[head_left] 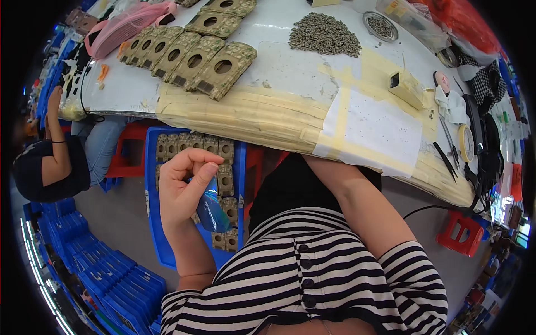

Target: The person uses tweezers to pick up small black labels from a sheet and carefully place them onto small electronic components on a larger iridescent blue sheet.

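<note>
My left hand (187, 187) is raised over a blue crate (152, 209), thumb and fingers pinched together. A shiny, see-through blue piece (212, 209), like film or thin plastic, hangs at the fingers; its exact kind is unclear. Beneath it, the crate holds rows of camouflage toy tank hulls (225, 178), each with a round hole. My right forearm (357, 192) reaches under the table's front edge, so my right hand is hidden there. More toy tank hulls (223, 68) lie in lines at the table's left side.
A heap of small metal parts (324, 34) lies at the back, beside a round dish (381, 27). White paper (379, 131) is taped to the front edge. Tweezers (445, 162) and a tape roll (465, 143) lie right. Another person (50, 167) sits left; blue crates (111, 279) are stacked behind.
</note>
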`<state>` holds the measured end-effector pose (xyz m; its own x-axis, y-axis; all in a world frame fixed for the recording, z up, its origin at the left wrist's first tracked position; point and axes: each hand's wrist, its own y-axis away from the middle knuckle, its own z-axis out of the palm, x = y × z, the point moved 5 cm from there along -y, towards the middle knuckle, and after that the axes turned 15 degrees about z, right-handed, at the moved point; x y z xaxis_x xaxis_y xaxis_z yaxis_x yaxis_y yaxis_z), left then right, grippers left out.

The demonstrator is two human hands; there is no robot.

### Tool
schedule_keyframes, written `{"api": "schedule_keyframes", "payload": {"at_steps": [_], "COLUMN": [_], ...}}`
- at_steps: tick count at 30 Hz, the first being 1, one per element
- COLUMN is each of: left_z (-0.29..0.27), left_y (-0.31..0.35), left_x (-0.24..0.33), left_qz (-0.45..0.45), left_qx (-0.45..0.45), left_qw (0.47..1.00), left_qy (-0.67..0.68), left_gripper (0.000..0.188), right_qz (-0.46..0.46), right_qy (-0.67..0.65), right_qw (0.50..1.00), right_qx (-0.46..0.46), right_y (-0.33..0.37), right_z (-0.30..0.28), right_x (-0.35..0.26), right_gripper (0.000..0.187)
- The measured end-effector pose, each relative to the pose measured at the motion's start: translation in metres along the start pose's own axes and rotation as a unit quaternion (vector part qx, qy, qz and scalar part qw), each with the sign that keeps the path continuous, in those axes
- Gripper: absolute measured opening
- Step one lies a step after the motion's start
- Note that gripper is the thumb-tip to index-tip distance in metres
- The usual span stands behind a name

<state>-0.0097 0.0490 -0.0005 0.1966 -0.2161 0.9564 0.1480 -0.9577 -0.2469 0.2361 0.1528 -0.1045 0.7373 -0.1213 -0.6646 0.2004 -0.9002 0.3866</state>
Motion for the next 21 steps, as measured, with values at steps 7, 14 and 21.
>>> {"api": "schedule_keyframes", "payload": {"at_steps": [7, 14, 21], "left_z": [0.049, 0.092, 0.160], "left_y": [-0.037, -0.040, -0.047], "left_x": [0.027, 0.048, 0.058], "left_qz": [0.071, 0.111, 0.177], "left_qx": [0.075, 0.103, 0.072], "left_qw": [0.993, 0.987, 0.979], "left_qy": [0.052, 0.059, 0.074], "left_gripper": [0.019, 0.024, 0.024], "right_qz": [-0.223, -0.266, -0.174], "right_qy": [0.092, -0.162, -0.339], "right_qw": [0.970, 0.852, 0.918], "right_qx": [0.028, -0.421, -0.108], "right_y": [-0.058, 0.089, 0.106], "right_z": [0.103, -0.017, -0.107], "right_x": [0.011, -0.023, -0.015], "right_gripper": [0.045, 0.049, 0.023]}}
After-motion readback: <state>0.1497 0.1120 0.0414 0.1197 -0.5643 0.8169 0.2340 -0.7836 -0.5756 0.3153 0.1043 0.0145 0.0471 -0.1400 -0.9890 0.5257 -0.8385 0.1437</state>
